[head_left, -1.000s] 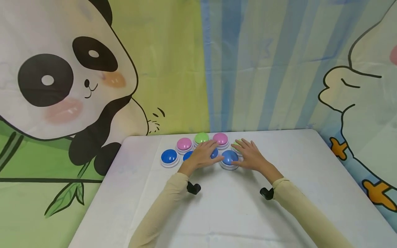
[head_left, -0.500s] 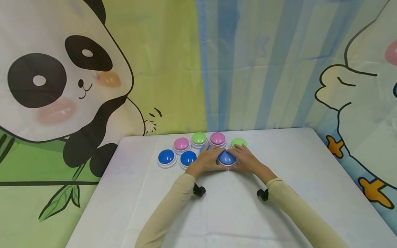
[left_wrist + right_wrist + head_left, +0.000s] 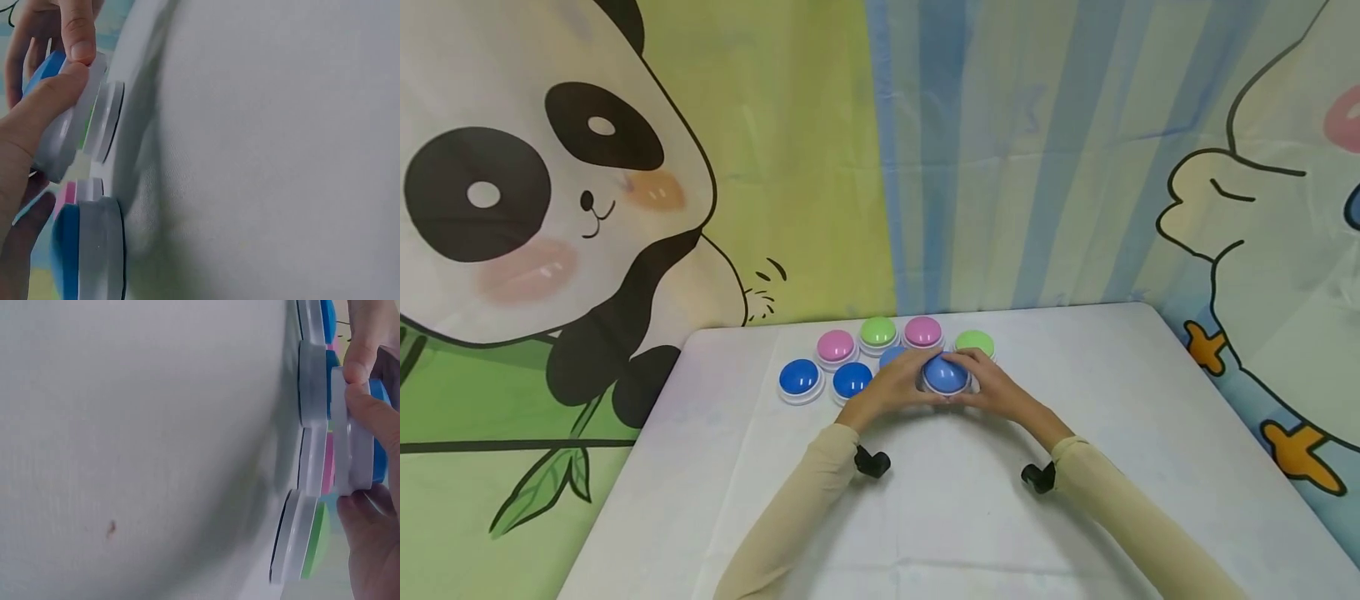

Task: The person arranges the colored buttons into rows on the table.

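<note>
Both hands hold a push button with a blue dome (image 3: pixel 946 375) and a white round base (image 3: pixel 359 456). In the wrist views this base hangs clear of the tabletop. My left hand (image 3: pixel 891 387) grips its left side, with the thumb on the near rim and the fingers behind. The right hand (image 3: pixel 1000 390) holds the other side likewise, and the thumb tips meet at the rim. Just beyond the right fingers sits a green button (image 3: pixel 975 342). Beside my left hand a blue button (image 3: pixel 852 380) stands on the table, and another blue button (image 3: pixel 891 356) is partly covered by that hand.
A pink button (image 3: pixel 836 345), a green button (image 3: pixel 878 331) and a second pink button (image 3: pixel 922 331) stand along the back. One more blue button (image 3: pixel 800 377) is at the left end. The white table (image 3: pixel 970 517) backs onto a printed cloth (image 3: pixel 805 167).
The hands, first spread above the buttons, have closed in from both sides on the right-hand blue button. It is now raised off the table between them. The head view has shifted slightly.
</note>
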A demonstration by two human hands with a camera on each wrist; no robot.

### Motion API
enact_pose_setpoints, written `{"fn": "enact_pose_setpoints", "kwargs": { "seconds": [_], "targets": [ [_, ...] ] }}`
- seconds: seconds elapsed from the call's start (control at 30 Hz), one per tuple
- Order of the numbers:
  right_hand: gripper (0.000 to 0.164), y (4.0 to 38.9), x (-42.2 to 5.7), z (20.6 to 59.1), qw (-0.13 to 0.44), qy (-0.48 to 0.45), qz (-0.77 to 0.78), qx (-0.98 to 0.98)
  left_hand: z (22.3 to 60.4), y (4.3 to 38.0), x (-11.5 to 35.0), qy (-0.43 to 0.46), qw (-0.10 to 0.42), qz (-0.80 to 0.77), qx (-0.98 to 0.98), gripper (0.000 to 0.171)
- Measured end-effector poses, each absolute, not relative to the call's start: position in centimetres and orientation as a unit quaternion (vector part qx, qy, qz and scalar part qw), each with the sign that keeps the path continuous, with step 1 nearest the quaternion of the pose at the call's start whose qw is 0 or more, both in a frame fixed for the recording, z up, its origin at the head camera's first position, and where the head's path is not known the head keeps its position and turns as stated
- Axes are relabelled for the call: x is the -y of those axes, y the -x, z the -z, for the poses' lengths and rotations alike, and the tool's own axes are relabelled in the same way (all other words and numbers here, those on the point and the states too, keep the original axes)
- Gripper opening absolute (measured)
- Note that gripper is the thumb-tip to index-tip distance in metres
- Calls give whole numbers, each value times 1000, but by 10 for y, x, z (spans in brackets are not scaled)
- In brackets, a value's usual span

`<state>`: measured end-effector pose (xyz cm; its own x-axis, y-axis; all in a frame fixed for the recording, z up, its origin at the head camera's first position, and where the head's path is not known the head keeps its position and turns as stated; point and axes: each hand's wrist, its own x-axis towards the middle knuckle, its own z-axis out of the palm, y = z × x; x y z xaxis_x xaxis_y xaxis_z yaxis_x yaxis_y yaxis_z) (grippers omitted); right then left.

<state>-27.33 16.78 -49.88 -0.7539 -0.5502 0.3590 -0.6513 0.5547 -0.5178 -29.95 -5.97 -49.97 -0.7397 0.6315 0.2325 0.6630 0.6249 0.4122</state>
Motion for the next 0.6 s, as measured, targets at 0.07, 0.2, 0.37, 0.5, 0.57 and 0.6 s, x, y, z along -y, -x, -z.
{"fn": "enact_pose_setpoints", "kwargs": {
  "seconds": [0.07, 0.2, 0.37, 0.5, 0.57, 0.6],
  "targets": [
    [70, 272, -167, 498, 91, -350, -345, 866, 499, 298, 62, 367, 35, 274, 888, 90],
    [70, 271, -167, 495, 113, -363, -355, 854, 498, 296, 63, 375, 39, 305, 874, 88],
    [70, 272, -166, 493, 112, -363, -354, 854, 494, 295, 64, 371, 34, 312, 874, 87],
    [70, 268, -163, 492, 102, -355, -350, 861, 492, 290, 67, 371, 29, 310, 875, 86],
    [70, 261, -160, 491, 95, -353, -340, 866, 491, 283, 70, 372, 27, 302, 877, 85],
    [71, 257, -159, 490, 93, -352, -333, 870, 491, 278, 72, 374, 27, 296, 879, 84]
  ]
}}
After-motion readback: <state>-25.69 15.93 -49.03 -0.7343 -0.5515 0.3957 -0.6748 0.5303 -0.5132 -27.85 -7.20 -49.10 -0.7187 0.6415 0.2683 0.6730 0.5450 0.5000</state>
